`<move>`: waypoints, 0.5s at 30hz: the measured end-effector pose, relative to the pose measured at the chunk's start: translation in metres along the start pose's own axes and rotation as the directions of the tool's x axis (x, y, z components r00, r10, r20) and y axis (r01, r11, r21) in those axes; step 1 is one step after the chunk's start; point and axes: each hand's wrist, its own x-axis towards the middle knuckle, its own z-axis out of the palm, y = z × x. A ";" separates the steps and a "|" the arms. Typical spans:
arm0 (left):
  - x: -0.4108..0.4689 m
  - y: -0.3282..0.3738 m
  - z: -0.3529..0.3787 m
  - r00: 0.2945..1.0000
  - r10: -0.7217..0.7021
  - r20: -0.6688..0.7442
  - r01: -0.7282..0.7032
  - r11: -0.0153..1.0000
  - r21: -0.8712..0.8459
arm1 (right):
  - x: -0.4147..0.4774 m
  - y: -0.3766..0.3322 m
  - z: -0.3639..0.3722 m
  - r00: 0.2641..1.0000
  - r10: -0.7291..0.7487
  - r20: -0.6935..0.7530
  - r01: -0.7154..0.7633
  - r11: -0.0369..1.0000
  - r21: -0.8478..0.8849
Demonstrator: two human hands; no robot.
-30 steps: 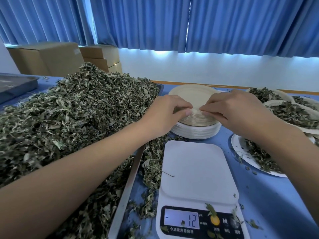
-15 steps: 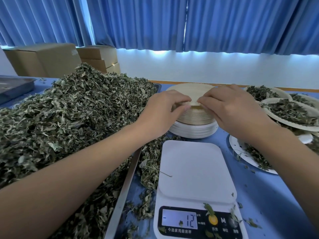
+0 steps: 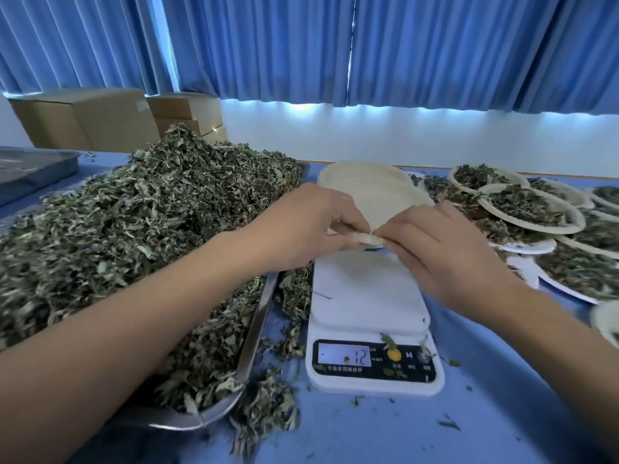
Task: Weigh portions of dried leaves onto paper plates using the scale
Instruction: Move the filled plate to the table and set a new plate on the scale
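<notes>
The left grip (image 3: 311, 226) and the right grip (image 3: 445, 249) meet at the near rim of a thin stack of paper plates (image 3: 371, 192). The fingertips of both pinch that edge from either side. How many plates are in the stack cannot be told. The stack is held in the air above the far end of the scale (image 3: 365, 296). It is tilted, with the pinched rim low and nearest the person, the far rim raised, and the hollow face turned up and toward the camera. The plates are round and have no long axis.

The scale lies on the blue bench (image 3: 502, 413) with its long axis running away from the person. Its display (image 3: 345, 354) is at the near end and reads 12. The dried leaves (image 3: 150, 229) are heaped on a metal tray (image 3: 258, 316) just left of the scale, and some have spilled between them. On the right, filled plates (image 3: 529, 209) overlap one another.
</notes>
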 end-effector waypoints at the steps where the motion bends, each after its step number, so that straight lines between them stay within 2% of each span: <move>1: -0.011 0.007 -0.001 0.999 -0.001 0.032 0.002 1.000 -0.007 | -0.006 -0.010 -0.007 1.000 -0.009 0.003 0.009 1.000 0.018; 5: -0.050 0.021 0.001 0.988 0.002 0.158 0.005 0.999 -0.044 | -0.021 -0.044 -0.024 0.998 -0.048 0.048 0.044 0.995 0.087; 7: -0.064 0.023 0.001 0.976 -0.015 0.217 0.036 0.995 -0.095 | -0.029 -0.052 -0.025 0.996 -0.015 0.087 0.004 0.992 0.128; 8: -0.069 0.022 0.002 0.980 -0.038 0.196 0.065 0.989 -0.133 | -0.034 -0.054 -0.025 0.995 0.036 0.090 -0.051 0.985 0.163; 10: -0.075 0.018 0.001 0.988 -0.152 0.019 0.153 0.967 -0.204 | -0.045 -0.054 -0.023 0.981 0.187 0.055 -0.195 0.953 0.230; 12: -0.076 0.012 0.000 0.939 -0.314 -0.138 0.278 0.933 -0.230 | -0.056 -0.048 -0.021 0.935 0.355 -0.008 -0.340 0.900 0.273; 13: -0.075 0.008 -0.003 0.922 -0.371 -0.109 0.346 0.918 -0.192 | -0.060 -0.045 -0.020 0.899 0.438 -0.019 -0.411 0.858 0.307; 15: -0.071 0.001 -0.007 0.895 -0.420 0.148 0.426 0.905 -0.007 | -0.066 -0.040 -0.019 0.822 0.570 0.008 -0.532 0.763 0.367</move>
